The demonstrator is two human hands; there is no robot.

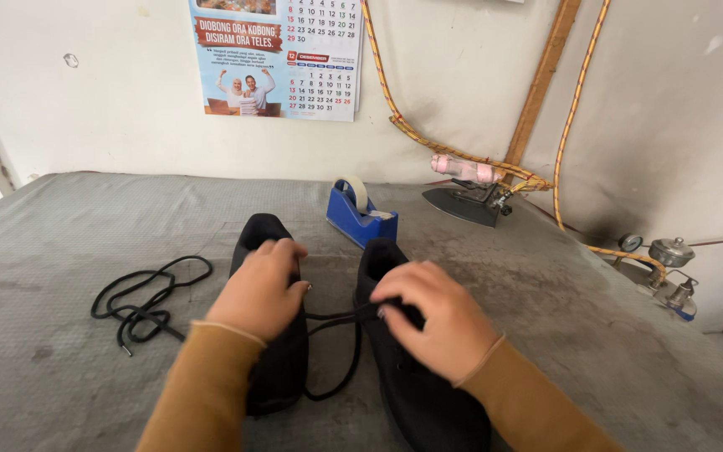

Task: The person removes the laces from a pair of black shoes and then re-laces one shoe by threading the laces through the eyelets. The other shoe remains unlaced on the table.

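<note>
- Grey felt-like covering on the worktable (60, 251), worn and stained, and that is the ground for everything I'm watching from the head camera.
- Far left of the action, a loose black lace (140, 305) lies coiled on the table, well apart from both hands, untouched.
- Now the left hand (259, 293): fingers curled down over the top of the left black shoe (274, 368), resting on it and steadying it; I cannot tell whether it grips anything underneath.
- Between the two shoes a second black lace (332, 351) sags in a loop towards me, its upper strand running across the gap to the right hand.
- Right hand (433, 318) sits on the right black shoe (416, 393), fingertips pressed together at the shoe's near-left edge, pinching that lace where it meets the shoe.
- Key relation: both shoes lie side by side, long axes running near to far, toes pointing away from me, directly under the hands; the lace crosses that axis left to right, and the right hand is the one on it.
- Beyond the toes stands a blue tape dispenser (360, 218); further right, an iron (466, 201) with a braided hose (462, 155), both clear of the shoes.
</note>
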